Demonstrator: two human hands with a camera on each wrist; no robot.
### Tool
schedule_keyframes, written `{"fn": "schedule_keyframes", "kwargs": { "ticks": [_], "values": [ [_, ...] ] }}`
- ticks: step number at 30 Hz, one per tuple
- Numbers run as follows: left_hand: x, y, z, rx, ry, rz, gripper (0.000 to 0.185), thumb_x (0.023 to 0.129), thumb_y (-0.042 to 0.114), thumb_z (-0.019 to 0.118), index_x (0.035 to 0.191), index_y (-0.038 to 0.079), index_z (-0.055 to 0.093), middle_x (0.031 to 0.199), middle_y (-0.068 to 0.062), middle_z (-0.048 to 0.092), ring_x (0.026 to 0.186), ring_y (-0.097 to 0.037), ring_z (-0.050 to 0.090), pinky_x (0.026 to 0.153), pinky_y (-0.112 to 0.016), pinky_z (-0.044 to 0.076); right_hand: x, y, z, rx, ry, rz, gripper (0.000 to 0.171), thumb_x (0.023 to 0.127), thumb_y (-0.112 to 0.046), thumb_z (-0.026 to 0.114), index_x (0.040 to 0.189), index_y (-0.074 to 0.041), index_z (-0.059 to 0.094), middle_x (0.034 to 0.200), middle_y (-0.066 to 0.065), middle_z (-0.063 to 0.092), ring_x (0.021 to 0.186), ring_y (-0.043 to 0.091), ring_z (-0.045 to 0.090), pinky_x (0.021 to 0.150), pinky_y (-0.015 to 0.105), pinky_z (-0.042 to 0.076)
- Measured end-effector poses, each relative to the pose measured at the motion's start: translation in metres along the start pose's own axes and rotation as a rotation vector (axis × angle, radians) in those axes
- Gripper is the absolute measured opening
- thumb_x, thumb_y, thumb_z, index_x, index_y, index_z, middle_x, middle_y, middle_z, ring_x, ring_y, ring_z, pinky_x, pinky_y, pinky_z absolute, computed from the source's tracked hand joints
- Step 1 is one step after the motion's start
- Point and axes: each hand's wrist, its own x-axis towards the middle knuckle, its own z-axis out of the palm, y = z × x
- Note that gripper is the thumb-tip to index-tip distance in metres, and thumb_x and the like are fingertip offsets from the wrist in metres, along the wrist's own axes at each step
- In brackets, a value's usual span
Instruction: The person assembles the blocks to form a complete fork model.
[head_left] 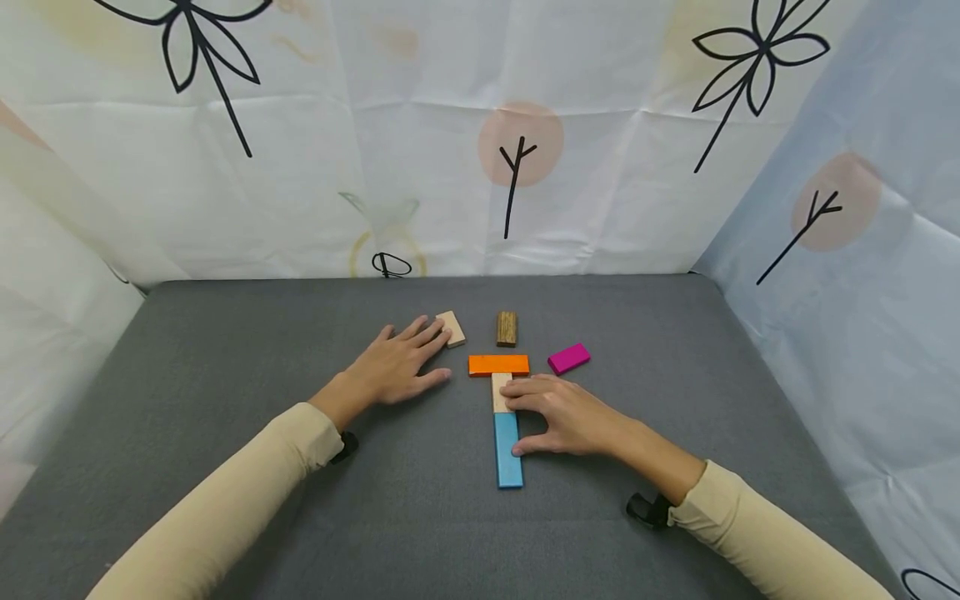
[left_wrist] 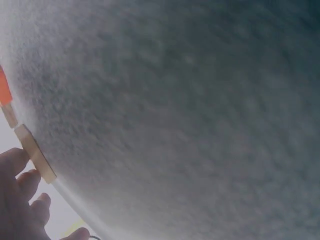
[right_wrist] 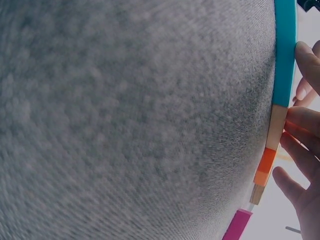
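Seen from above, a person in cream long sleeves rests both hands on a dark grey cloth-covered table (head_left: 225, 350), walled on three sides by white sheeting printed with black plant sketches.

Their right hand (head_left: 573, 415) lies palm down beside a line of flat wooden blocks. Its fingers are straight and held close together, the fingertips (head_left: 516, 388) resting on a short pale block (head_left: 499, 388), while the thumb touches the right edge of a long blue block (head_left: 507, 450). The pale and blue blocks lie end to end, pointing away from the person. An orange block (head_left: 498, 365) lies crosswise at the far end of the pale one, so the three form a T shape. The right wrist camera shows the same row edge-on (blue (right_wrist: 285, 55), then pale (right_wrist: 276, 126), then orange (right_wrist: 265, 166)), with the fingers (right_wrist: 305, 125) laid along it.

Their left hand (head_left: 393, 367) lies flat to the left of the T, fingers straight and slightly fanned. The fingertips touch a light tan block (head_left: 452, 327) near the far side of the table; the left wrist view shows that block (left_wrist: 36, 154) just beyond the fingers (left_wrist: 20, 172).

A dark brown block (head_left: 507, 328) sits just beyond the orange one, apart from it. A magenta block (head_left: 568, 358) lies tilted to the right of the orange block, near the right hand but not touched.
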Motion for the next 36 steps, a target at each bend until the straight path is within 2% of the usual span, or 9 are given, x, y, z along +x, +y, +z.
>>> {"fn": "schedule_keyframes", "kwargs": {
  "ticks": [20, 36],
  "values": [
    [0.013, 0.019, 0.003, 0.024, -0.049, -0.007, 0.072, 0.091, 0.065, 0.026, 0.149, 0.024, 0.016, 0.154, 0.002, 0.012, 0.141, -0.022, 0.011, 0.103, -0.058, 0.019, 0.0, 0.0, -0.002, -0.011, -0.014, 0.004, 0.066, 0.076, -0.054, 0.068, 0.124, -0.01, 0.06, 0.134, 0.001, 0.051, 0.125, 0.017, 0.044, 0.104, 0.039, 0.031],
    [0.009, 0.026, 0.001, -0.004, -0.036, 0.043, 0.07, 0.093, 0.062, 0.029, 0.149, 0.02, 0.021, 0.153, -0.001, 0.017, 0.14, -0.024, 0.015, 0.102, -0.059, 0.022, 0.0, 0.002, 0.001, -0.007, 0.006, -0.02, 0.065, 0.075, -0.053, 0.069, 0.122, -0.009, 0.061, 0.133, 0.002, 0.051, 0.124, 0.017, 0.045, 0.103, 0.038, 0.032]
  ]
}}
